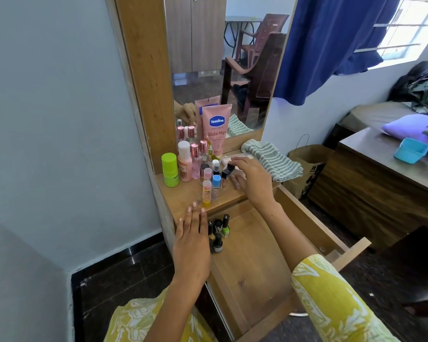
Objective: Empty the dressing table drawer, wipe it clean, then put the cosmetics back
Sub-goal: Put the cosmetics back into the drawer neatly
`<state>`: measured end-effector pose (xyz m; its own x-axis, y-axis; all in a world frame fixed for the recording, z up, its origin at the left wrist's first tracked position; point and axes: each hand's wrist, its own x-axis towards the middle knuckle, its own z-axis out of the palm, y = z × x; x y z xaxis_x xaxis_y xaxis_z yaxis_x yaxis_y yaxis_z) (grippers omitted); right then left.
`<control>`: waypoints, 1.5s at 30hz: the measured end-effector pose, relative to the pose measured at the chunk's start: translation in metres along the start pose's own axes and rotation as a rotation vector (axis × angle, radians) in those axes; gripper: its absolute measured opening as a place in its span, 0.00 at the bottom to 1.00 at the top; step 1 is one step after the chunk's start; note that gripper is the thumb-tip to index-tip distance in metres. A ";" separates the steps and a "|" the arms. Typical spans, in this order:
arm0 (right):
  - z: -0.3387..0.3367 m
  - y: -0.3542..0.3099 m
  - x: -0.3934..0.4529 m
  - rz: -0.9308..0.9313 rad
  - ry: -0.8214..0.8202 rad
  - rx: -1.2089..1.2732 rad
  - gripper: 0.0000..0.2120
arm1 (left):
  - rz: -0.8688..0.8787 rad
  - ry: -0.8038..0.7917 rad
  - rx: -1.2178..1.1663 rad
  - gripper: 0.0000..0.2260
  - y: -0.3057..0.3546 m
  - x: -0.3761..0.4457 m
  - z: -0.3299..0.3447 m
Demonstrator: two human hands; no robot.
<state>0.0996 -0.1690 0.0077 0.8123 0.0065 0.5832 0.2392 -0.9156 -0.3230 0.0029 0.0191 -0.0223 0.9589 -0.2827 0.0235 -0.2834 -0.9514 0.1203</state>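
The wooden drawer of the dressing table stands pulled out, with several nail polish bottles in its far left corner. Above it, the table top holds a crowd of cosmetics: a green roll-on, a pink Vaseline tube, pink-capped bottles and lip balm sticks. My right hand pinches a small black-capped bottle over the table top. My left hand hovers flat, fingers straight, over the drawer's left edge beside the nail polishes.
A striped grey-green cloth lies on the right of the table top under the mirror. A brown paper bag stands on the floor to the right, beside a dark wooden cabinet bearing a blue box.
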 end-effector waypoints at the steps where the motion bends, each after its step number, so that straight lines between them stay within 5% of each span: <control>1: -0.001 0.001 0.000 0.002 0.020 0.008 0.12 | 0.002 -0.002 0.001 0.33 0.000 0.000 0.000; 7: -0.001 0.004 -0.008 0.105 0.027 0.151 0.13 | 0.009 -0.006 -0.012 0.34 -0.002 0.000 0.001; 16: -0.031 -0.015 -0.095 0.179 0.268 0.359 0.11 | 0.016 0.013 -0.050 0.34 -0.005 0.000 0.005; 19: -0.032 -0.019 -0.116 0.196 0.132 0.348 0.11 | 0.023 0.012 -0.052 0.34 -0.006 0.000 0.005; 24: -0.010 -0.018 -0.120 0.263 -0.326 0.159 0.10 | 0.024 0.008 -0.048 0.33 -0.006 -0.001 0.005; 28: 0.004 -0.026 -0.112 0.283 -0.497 0.096 0.13 | 0.024 0.012 -0.044 0.34 -0.006 -0.002 0.005; 41: -0.003 -0.032 -0.104 0.297 -0.481 -0.048 0.17 | 0.027 0.041 -0.064 0.29 -0.006 0.000 0.001; 45: -0.013 -0.034 -0.096 0.344 -0.408 -0.009 0.12 | -0.070 0.258 -0.325 0.27 -0.007 0.009 -0.002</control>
<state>0.0064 -0.1435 -0.0277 0.9843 -0.1404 0.1070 -0.0802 -0.8957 -0.4374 0.0138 0.0229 -0.0208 0.9589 -0.1391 0.2471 -0.2384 -0.8675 0.4367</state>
